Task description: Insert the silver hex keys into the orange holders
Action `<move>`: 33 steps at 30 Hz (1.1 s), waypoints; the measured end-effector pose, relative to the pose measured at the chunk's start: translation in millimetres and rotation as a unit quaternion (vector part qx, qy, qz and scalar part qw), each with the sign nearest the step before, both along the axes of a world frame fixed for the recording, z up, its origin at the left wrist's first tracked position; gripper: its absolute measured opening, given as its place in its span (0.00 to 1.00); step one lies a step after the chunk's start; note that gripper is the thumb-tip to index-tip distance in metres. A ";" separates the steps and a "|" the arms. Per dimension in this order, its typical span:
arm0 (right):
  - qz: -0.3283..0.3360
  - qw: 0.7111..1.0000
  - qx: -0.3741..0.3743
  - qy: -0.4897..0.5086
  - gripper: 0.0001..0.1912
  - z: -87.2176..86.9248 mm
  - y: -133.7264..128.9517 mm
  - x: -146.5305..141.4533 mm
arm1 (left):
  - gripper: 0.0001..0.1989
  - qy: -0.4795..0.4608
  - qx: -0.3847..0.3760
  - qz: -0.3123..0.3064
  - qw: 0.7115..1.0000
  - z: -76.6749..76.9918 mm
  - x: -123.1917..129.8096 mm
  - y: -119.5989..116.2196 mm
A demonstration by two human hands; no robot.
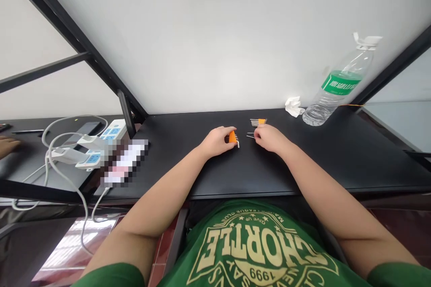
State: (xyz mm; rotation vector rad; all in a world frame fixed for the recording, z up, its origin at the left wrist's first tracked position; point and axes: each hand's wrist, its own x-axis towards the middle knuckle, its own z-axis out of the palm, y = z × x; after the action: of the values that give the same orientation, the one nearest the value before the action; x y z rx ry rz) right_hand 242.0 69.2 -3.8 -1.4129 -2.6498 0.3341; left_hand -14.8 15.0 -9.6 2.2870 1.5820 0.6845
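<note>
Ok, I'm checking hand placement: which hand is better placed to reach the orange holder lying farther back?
Probably the right. The right hand is close beside that orange holder, though it pinches thin metal rods. The left hand is farther off and grips the nearer holder.

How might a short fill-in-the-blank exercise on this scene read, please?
1. The left hand holds a small block coloured ____.
2. Just beyond the right hand, a second block with thin metal rods rests on a table coloured ____.
3. The label around the plastic bottle is mainly ____.
4. As pictured, the crumpled white tissue lies to the ____ of the bottle.

Missing words: orange; black; green; left.
</note>
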 end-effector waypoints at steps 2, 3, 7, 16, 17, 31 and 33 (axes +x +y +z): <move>-0.029 0.998 -0.042 -0.038 0.03 6.2 -8.2 -6.0 | 0.29 0.005 0.004 -0.006 1.000 -0.8 0.4 0.2; -0.037 0.996 -0.062 -0.055 0.03 8.9 -12.1 -8.4 | 0.28 0.009 0.007 -0.011 1.000 -1.3 0.6 0.3; 0.004 0.999 -0.049 -0.004 0.02 12.3 -20.8 -12.6 | 0.28 0.030 0.014 -0.032 0.999 -1.6 3.4 -1.1; 0.124 0.977 0.020 0.173 0.07 -5.0 -13.2 -12.0 | 0.28 0.033 0.024 -0.046 0.998 3.2 8.0 -4.7; 0.127 0.976 0.025 0.174 0.08 -5.8 -13.0 -12.3 | 0.28 0.033 0.025 -0.045 0.998 3.4 8.2 -4.8; 0.133 0.961 0.064 0.232 0.10 -5.1 -12.6 -9.0 | 0.27 0.023 0.015 -0.031 0.999 2.8 6.5 -4.5; 0.139 0.960 0.070 0.234 0.11 -6.5 -11.9 -9.4 | 0.27 0.023 0.015 -0.035 0.999 2.8 6.1 -4.6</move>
State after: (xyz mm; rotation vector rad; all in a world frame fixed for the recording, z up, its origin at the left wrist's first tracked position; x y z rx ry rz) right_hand 232.6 57.3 -10.2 -0.7936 -2.4111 0.4343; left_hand -8.7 10.4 -6.8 2.3828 1.5135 0.6466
